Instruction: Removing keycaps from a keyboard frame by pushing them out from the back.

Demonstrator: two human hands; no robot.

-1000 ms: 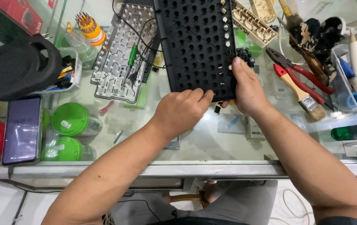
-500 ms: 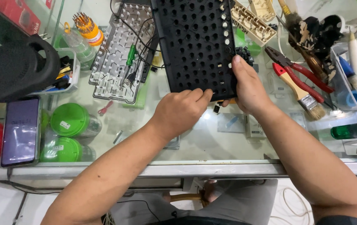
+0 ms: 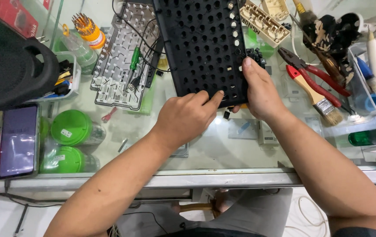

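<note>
Not much has shifted over the last second. The black keyboard frame [image 3: 203, 46] sits in the same spot on the glass desk [image 3: 223, 149], tilted a bit with its near edge toward the person, and both hands are still parked at that near edge.

The left hand [image 3: 186, 118] is curled loosely with the index finger stretched out onto the bottom row of holes; compared with a moment ago that finger has crept slightly further along the edge. The right hand [image 3: 260, 90] is clamped on the frame's near right corner, thumb lying up along the side. So it reads as steadying plus poking at one spot, nothing lifted or flipped.

There's a small dark bit [image 3: 226, 115] just below the frame edge, maybe a loose keycap or clip, hard to tell at this size.

Round about: a grey keyboard backplate [image 3: 118, 74] with a green screwdriver [image 3: 134, 58] lying on it to the left, red-handled pliers [image 3: 317, 77] and a paintbrush [image 3: 317, 97] on the right.
</note>
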